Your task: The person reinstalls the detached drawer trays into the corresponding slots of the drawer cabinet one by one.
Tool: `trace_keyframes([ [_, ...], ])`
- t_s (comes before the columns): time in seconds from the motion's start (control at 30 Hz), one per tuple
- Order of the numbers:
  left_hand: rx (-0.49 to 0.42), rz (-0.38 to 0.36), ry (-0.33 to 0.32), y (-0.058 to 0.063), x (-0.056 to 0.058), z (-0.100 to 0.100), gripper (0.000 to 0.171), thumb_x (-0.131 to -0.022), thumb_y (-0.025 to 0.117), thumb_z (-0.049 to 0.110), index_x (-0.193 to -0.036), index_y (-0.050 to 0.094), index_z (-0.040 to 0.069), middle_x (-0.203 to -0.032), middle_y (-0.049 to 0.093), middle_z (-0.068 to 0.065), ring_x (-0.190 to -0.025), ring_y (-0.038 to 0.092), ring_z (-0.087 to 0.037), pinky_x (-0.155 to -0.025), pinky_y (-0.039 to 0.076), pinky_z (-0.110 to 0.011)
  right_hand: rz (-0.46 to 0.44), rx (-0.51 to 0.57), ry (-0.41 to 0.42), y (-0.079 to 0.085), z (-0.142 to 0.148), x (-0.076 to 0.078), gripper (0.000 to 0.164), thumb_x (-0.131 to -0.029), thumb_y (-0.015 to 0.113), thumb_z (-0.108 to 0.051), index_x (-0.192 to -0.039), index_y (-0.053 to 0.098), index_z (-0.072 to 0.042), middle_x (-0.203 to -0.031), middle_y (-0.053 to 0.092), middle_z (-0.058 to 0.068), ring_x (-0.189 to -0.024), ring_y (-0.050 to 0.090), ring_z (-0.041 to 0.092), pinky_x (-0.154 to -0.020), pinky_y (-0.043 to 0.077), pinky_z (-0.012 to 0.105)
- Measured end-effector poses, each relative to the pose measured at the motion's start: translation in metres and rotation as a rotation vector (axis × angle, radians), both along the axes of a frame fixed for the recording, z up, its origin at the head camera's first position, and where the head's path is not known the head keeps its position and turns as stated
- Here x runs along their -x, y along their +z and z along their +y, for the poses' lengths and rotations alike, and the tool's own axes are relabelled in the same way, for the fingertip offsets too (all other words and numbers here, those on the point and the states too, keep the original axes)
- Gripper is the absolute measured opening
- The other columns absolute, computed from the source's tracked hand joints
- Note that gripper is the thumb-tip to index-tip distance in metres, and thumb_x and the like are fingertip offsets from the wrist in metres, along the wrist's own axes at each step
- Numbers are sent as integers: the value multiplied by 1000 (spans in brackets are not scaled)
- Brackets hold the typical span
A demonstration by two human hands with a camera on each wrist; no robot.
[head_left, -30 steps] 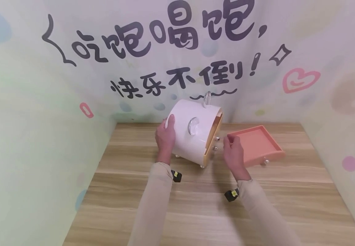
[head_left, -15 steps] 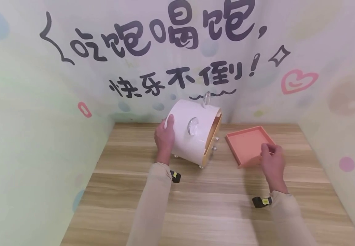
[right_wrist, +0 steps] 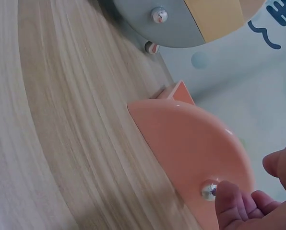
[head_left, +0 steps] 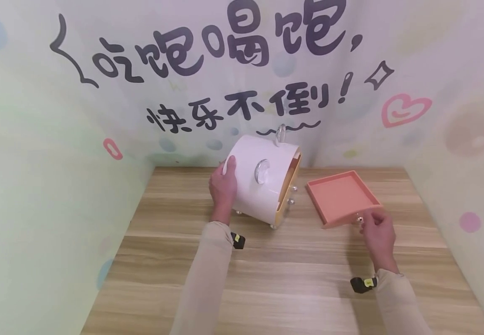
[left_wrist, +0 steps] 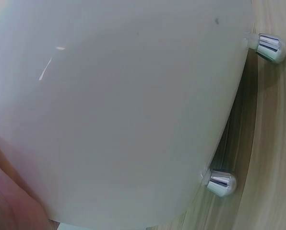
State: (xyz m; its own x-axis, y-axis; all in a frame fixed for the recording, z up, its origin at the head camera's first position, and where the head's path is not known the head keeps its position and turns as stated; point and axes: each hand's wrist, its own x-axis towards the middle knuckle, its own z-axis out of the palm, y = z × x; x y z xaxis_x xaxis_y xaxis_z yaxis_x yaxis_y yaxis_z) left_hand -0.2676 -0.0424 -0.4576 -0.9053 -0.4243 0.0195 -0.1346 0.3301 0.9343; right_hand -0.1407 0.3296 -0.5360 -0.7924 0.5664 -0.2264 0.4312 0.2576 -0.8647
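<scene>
A white rounded drawer box [head_left: 258,179] stands on the table, with silver feet and clear ear-like handles. My left hand [head_left: 224,186] grips its left side, the thumb on the near face; in the left wrist view only part of that hand [left_wrist: 11,201] shows beside the white wall. To the right lies a coral-pink drawer [head_left: 342,195] with a curved front and a round silver knob [right_wrist: 209,190]. Close beside this knob is my right hand [head_left: 379,235], fingers bent loosely and the thumb apart from them. Nothing shows between them.
The box front has grey-blue and yellow drawer faces [right_wrist: 212,19], with a small knob on the grey-blue one. Wood-grain table [head_left: 288,284] lies in front. A printed curtain-like wall [head_left: 208,111] stands close behind the box and drawer.
My right hand has gone from the gap beside the box, rightward to the pink drawer's front, then slightly down beside its knob. The drawer and my left hand stay nearly in place.
</scene>
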Motion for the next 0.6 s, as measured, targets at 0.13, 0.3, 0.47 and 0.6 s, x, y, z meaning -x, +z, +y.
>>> trace_keyframes([
  [0.13,5,0,5,-1,0,1,63,-93,47,73,-125,73,25,-126,71,-9,-114,63,-34,-103,48,-53,-48,25,53,-6,2,0,60,-103,48,-48,-141,46,-2,-110,62,6,-79,63,4,-70,58,22],
  [0.3,3,0,11,-1,0,1,62,-92,47,73,-124,73,25,-125,72,-9,-112,63,-34,-101,48,-53,-101,39,100,-13,2,1,68,-102,48,-52,-146,43,0,-132,59,17,-84,62,4,-72,57,19],
  [0.47,10,-3,17,1,-1,2,62,-93,47,72,-126,73,25,-126,72,-9,-113,63,-34,-101,49,-53,-129,9,119,-18,0,3,68,-100,51,-56,-140,52,-1,-123,65,16,-86,64,10,-69,50,19],
  [0.6,8,-7,19,0,-1,0,63,-93,47,72,-126,72,25,-127,72,-9,-113,63,-34,-101,49,-53,-138,-4,133,-21,1,4,70,-100,50,-56,-139,53,1,-120,68,20,-85,65,9,-68,47,19],
])
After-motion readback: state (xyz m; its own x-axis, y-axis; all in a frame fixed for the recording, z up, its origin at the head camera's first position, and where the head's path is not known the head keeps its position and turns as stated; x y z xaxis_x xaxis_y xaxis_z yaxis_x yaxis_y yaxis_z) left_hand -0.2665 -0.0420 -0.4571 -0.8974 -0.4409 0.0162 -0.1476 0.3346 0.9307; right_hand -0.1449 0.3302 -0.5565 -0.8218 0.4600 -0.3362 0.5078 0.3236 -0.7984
